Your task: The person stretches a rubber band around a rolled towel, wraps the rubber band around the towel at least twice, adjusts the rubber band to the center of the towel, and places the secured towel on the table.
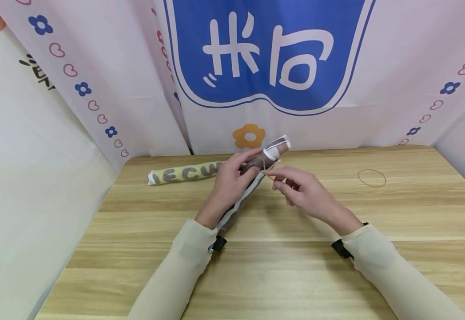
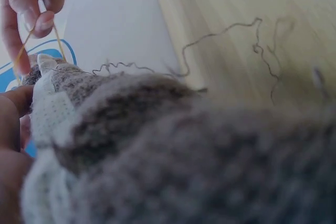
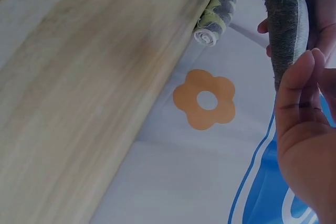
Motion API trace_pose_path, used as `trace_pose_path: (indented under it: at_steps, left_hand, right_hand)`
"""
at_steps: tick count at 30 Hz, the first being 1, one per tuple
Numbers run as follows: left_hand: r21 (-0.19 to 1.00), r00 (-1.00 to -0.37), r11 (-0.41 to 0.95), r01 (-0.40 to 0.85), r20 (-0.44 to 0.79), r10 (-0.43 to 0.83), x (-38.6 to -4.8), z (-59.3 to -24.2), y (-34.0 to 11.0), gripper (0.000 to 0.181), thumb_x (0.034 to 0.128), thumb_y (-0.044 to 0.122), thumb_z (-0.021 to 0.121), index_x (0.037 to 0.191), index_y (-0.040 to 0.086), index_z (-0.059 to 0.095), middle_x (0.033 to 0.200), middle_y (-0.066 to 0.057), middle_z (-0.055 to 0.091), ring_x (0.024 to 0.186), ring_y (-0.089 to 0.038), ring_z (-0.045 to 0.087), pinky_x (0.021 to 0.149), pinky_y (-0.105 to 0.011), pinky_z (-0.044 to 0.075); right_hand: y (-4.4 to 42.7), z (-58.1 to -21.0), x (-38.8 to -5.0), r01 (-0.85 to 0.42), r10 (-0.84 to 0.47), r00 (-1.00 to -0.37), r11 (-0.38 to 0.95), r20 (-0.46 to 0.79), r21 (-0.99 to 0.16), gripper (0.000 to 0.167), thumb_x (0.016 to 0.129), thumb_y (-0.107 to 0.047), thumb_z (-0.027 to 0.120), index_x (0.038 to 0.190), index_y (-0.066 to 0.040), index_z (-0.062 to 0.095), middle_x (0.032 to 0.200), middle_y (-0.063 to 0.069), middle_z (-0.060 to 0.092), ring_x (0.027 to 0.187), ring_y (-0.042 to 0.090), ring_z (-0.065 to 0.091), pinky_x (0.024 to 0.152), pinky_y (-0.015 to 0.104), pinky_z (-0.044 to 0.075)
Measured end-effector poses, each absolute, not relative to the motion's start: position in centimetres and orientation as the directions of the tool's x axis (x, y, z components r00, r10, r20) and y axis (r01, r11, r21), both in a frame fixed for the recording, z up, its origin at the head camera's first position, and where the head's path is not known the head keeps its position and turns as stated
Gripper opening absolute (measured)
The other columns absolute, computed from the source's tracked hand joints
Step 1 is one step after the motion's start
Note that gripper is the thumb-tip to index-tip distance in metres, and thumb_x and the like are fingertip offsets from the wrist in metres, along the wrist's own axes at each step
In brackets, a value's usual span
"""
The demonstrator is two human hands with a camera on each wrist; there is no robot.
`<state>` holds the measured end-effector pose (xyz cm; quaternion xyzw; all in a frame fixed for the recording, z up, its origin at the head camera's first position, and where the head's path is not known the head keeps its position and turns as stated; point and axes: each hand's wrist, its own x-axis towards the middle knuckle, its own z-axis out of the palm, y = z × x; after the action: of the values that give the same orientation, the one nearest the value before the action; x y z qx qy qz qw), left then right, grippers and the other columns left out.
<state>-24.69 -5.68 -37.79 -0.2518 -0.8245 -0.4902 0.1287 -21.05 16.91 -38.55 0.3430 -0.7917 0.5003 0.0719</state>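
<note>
My left hand (image 1: 232,178) grips a rolled grey-brown towel (image 1: 258,161) with a pale edge strip, held at a slant above the table. At its far end my right hand (image 1: 306,193) pinches a thin yellow rubber band between thumb and fingers. In the left wrist view the rubber band (image 2: 59,40) stretches from those fingertips down to the roll's end. Whether it passes all the way round is hidden. The right wrist view shows the grey towel roll (image 3: 286,19) above the right fingers. A loose dark thread (image 2: 220,31) trails off the roll.
Behind the left hand lies a rolled yellow towel (image 1: 186,173) with grey letters. Another rubber band (image 1: 385,180) lies flat on the wooden table (image 1: 288,275) to the right. A printed white backdrop (image 1: 212,129) stands along the table's back edge.
</note>
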Motion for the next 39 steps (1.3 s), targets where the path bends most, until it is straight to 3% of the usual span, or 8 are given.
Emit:
trace_pose_path:
  at_steps: [6, 10, 17, 25, 32, 39]
  left_hand:
    - [0.723, -0.829, 0.407, 0.558, 0.474, 0.296, -24.8, -37.9, -5.7, 0.031, 0.0996, 0.006, 0.07, 0.13, 0.008, 0.073, 0.118, -0.011, 0.071, 0.095, -0.024, 0.068, 0.08, -0.037, 0.055]
    - [0.746, -0.852, 0.413, 0.523, 0.443, 0.279, -24.9, -37.9, -5.8, 0.025, 0.0997, 0.009, 0.069, 0.125, 0.009, 0.071, 0.116, -0.01, 0.072, 0.097, -0.026, 0.071, 0.084, -0.04, 0.057]
    - [0.78, -0.872, 0.391, 0.489, 0.42, 0.252, -25.0, -37.8, -6.0, 0.023, 0.0989, 0.01, 0.07, 0.121, 0.009, 0.069, 0.115, -0.009, 0.072, 0.093, -0.026, 0.07, 0.083, -0.04, 0.056]
    - [0.829, -0.884, 0.316, 0.461, 0.399, 0.242, -25.0, -37.5, -6.3, 0.021, 0.0993, 0.008, 0.07, 0.12, 0.009, 0.069, 0.115, -0.008, 0.07, 0.094, -0.025, 0.067, 0.082, -0.038, 0.054]
    - [0.842, -0.888, 0.296, 0.452, 0.394, 0.236, -24.9, -37.3, -6.2, 0.021, 0.0992, 0.007, 0.069, 0.121, 0.008, 0.07, 0.114, -0.008, 0.07, 0.093, -0.024, 0.067, 0.082, -0.037, 0.054]
    - [0.823, -0.875, 0.304, 0.48, 0.424, 0.233, -25.1, -37.5, -6.4, 0.021, 0.0981, 0.006, 0.071, 0.119, 0.008, 0.072, 0.113, -0.007, 0.072, 0.091, -0.023, 0.068, 0.081, -0.037, 0.056]
  right_hand:
    - [16.7, -38.6, -21.0, -0.698, -0.51, -0.682, 0.237, 0.525, -0.676, 0.032, 0.102, 0.009, 0.063, 0.131, 0.0, 0.072, 0.096, 0.001, 0.066, 0.053, 0.01, 0.053, 0.049, 0.026, 0.046]
    - [16.8, -38.5, -20.9, -0.654, -0.482, -0.734, 0.315, 0.478, -0.687, 0.024, 0.101, 0.004, 0.068, 0.122, -0.005, 0.075, 0.093, 0.0, 0.068, 0.055, 0.01, 0.055, 0.049, 0.027, 0.047]
    - [17.4, -38.6, -21.1, -0.507, -0.389, -0.852, 0.444, 0.351, -0.739, 0.008, 0.102, -0.009, 0.073, 0.11, -0.009, 0.074, 0.068, -0.001, 0.061, 0.055, 0.015, 0.056, 0.05, 0.028, 0.045]
    - [18.3, -39.1, -22.0, -0.551, -0.423, -0.823, 0.433, 0.379, -0.713, 0.019, 0.101, 0.004, 0.061, 0.108, -0.007, 0.075, 0.104, 0.002, 0.073, 0.072, 0.017, 0.062, 0.062, 0.031, 0.054]
    - [18.8, -39.2, -22.3, -0.458, -0.428, -0.863, 0.439, 0.268, -0.773, 0.022, 0.108, 0.0, 0.056, 0.113, -0.007, 0.076, 0.097, 0.006, 0.076, 0.056, 0.015, 0.054, 0.051, 0.027, 0.045]
    - [19.0, -38.9, -22.4, -0.403, -0.435, -0.884, 0.528, 0.169, -0.748, 0.009, 0.103, -0.006, 0.07, 0.108, -0.006, 0.077, 0.083, 0.006, 0.077, 0.05, 0.014, 0.052, 0.047, 0.026, 0.043]
